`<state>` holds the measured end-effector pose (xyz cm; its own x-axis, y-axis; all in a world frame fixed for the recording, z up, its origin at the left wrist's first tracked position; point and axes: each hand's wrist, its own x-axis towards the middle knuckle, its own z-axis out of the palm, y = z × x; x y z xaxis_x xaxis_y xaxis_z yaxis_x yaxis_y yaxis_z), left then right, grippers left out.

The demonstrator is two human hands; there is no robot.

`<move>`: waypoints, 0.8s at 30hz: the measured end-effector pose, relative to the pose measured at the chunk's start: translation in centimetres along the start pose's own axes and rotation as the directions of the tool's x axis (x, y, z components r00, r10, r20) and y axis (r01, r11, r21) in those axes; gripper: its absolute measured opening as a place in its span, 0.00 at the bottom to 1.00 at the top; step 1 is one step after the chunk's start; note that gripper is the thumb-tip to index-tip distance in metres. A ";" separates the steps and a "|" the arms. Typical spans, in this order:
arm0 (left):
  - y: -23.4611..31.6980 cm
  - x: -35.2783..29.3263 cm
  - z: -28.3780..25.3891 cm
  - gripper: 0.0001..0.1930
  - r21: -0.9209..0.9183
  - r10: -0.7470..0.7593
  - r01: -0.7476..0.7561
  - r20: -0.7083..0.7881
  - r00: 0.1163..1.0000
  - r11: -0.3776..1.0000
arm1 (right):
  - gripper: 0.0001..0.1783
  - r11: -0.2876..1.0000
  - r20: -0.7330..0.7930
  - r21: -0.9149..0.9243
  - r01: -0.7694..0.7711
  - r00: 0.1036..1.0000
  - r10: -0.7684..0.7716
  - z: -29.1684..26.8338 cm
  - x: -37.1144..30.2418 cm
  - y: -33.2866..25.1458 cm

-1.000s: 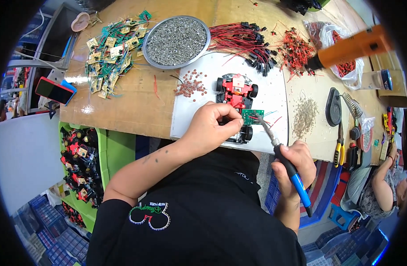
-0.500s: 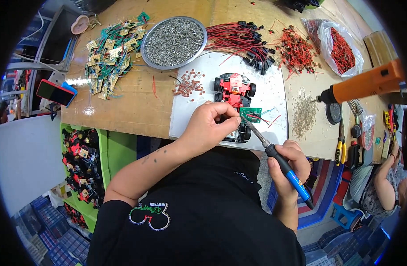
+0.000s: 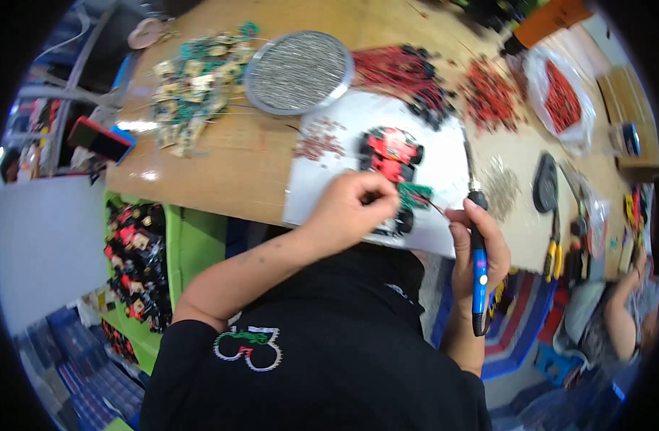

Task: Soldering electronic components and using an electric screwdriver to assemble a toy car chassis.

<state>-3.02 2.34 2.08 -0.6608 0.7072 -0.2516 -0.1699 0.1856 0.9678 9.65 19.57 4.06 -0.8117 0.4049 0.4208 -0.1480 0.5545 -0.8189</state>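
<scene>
My right hand (image 3: 485, 248) grips a soldering iron (image 3: 480, 276) with a blue and black handle. Its tip points away from me, to the right of the toy car and apart from the circuit board. The fingers of my left hand (image 3: 354, 208) are pinched together beside the small green circuit board (image 3: 416, 195). Whatever they hold is too small or blurred to tell. The board lies over the rear of a red and black toy car chassis (image 3: 390, 152), with thin wires at its right side. A white sheet (image 3: 315, 179) lies under the car.
Beyond the sheet are a metal dish of small metal parts (image 3: 299, 72), wired boards (image 3: 197, 90) and red-black leads (image 3: 394, 70). Pliers (image 3: 553, 248) lie at the right, below an overhead orange tool (image 3: 552, 25). A green crate (image 3: 173, 248) stands left; a person's arm (image 3: 620, 312) shows right.
The soldering iron's tip has left the circuit board and swung right, so the iron now stands nearly upright in view. My left hand stays by the board. The whole view has shifted slightly.
</scene>
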 end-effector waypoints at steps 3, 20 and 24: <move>-2.3 -0.1 0.9 0.05 -0.027 0.145 -0.145 -0.025 0.989 0.989 | 0.20 0.977 0.016 -0.209 -0.039 0.999 0.043 1.5 0.0 0.3; -0.9 -0.2 0.9 0.04 0.298 0.220 -0.204 -0.021 0.975 0.932 | 0.22 0.995 0.142 -0.097 0.023 0.990 -0.009 2.1 1.0 0.9; -0.6 -0.1 0.8 0.04 0.381 0.228 -0.222 0.032 0.973 0.897 | 0.20 0.998 0.105 0.038 -0.053 0.993 0.049 2.2 0.8 0.7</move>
<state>-2.22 2.68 1.50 -0.6581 0.7525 -0.0247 0.2729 0.2690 0.9237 7.67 18.71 2.99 -0.8727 0.3535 0.3369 -0.1259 0.5037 -0.8546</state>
